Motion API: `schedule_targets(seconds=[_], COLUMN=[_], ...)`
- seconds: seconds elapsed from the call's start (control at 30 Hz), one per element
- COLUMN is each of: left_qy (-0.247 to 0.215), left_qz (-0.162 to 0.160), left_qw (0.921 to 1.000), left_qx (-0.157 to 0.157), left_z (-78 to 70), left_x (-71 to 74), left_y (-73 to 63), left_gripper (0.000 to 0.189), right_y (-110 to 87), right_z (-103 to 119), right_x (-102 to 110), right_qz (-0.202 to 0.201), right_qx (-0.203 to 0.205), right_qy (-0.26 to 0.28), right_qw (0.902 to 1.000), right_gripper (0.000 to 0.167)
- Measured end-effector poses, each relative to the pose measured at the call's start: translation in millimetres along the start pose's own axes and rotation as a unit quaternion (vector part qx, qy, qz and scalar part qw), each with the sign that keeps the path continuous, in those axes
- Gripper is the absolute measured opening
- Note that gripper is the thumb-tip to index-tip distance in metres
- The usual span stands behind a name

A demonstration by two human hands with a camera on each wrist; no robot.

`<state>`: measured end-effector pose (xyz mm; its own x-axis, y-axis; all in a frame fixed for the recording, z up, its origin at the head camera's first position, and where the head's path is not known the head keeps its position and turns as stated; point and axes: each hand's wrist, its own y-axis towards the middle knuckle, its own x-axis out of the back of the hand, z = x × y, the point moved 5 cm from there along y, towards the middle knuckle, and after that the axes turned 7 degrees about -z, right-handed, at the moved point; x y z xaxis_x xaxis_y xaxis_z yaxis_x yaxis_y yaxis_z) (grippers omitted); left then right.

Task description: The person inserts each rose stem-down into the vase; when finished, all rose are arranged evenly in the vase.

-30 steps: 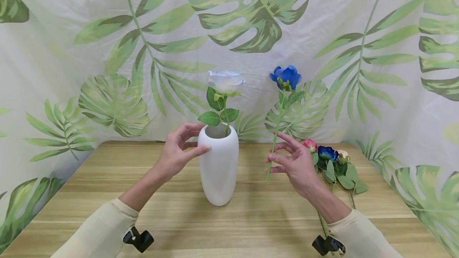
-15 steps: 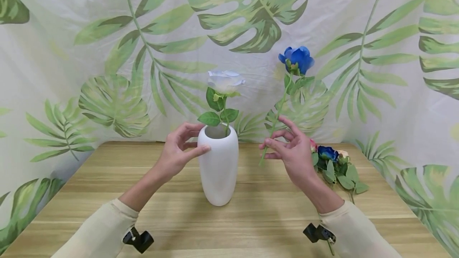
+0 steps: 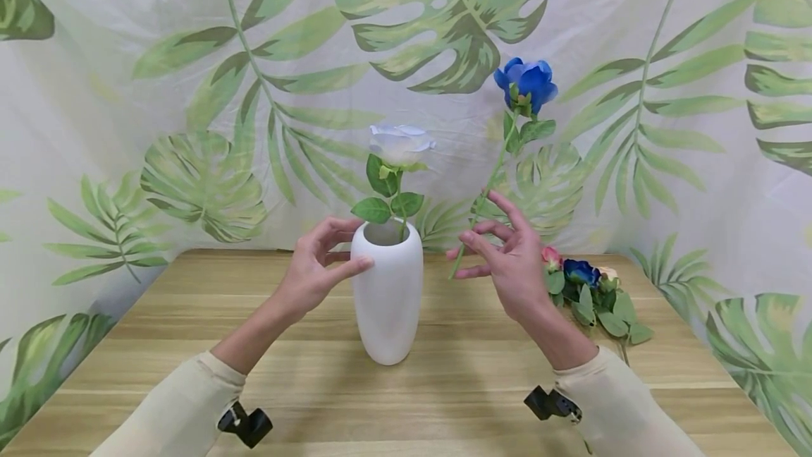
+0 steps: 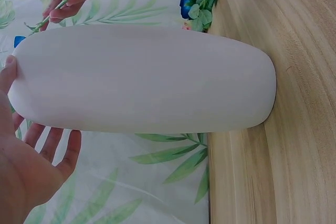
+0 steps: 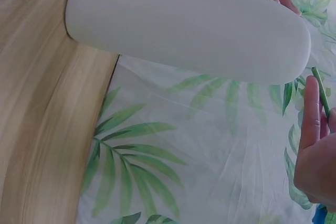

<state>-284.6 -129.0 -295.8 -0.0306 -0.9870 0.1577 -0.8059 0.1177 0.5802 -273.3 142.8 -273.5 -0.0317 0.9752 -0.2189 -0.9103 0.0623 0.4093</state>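
One white vase [image 3: 388, 302] stands upright on the worktop [image 3: 158, 323], bearing a white rose [image 3: 401, 145], the left hand [image 3: 315, 268] in a curved grip at the vase's upper left, the right hand [image 3: 514, 259], grip narrow, pinching a tilted blue flower [image 3: 528, 84] by its stem [image 3: 501, 157], right of the vase.

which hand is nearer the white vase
Left. The left hand holds the white vase near its rim; the right hand, holding the blue flower, is apart from the vase, to its right.
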Motion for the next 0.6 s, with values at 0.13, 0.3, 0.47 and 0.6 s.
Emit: schedule_targets(seconds=[0.13, 0.3, 0.47, 0.6], left_qy=[0.000, -0.001, 0.001, -0.001], left_qz=[-0.001, -0.001, 0.000, -0.001], left_qw=[1.0000, 1.0000, 1.0000, 1.0000], left_qx=[0.001, 0.002, 0.002, 0.001], left_z=[0.2, 0.3, 0.5, 0.1], left_x=[0.0, -0.7, -1.0, -0.4], left_y=[-0.5, -0.6, -0.7, 0.0], left_gripper=[0.047, 0.047, 0.047, 0.047], right_y=[1.6, 3.0, 4.3, 6.0], right_z=[2, 3, 4, 7], right_x=[-4, -7, -11, -16], right_qz=[0.002, -0.004, -0.012, -0.022], right_qx=[-0.005, -0.007, 0.004, 0.024], right_qy=[0.016, 0.031, 0.039, 0.054], right_qw=[0.9999, 0.9995, 0.9991, 0.9980], right_gripper=[0.069, 0.069, 0.066, 0.065])
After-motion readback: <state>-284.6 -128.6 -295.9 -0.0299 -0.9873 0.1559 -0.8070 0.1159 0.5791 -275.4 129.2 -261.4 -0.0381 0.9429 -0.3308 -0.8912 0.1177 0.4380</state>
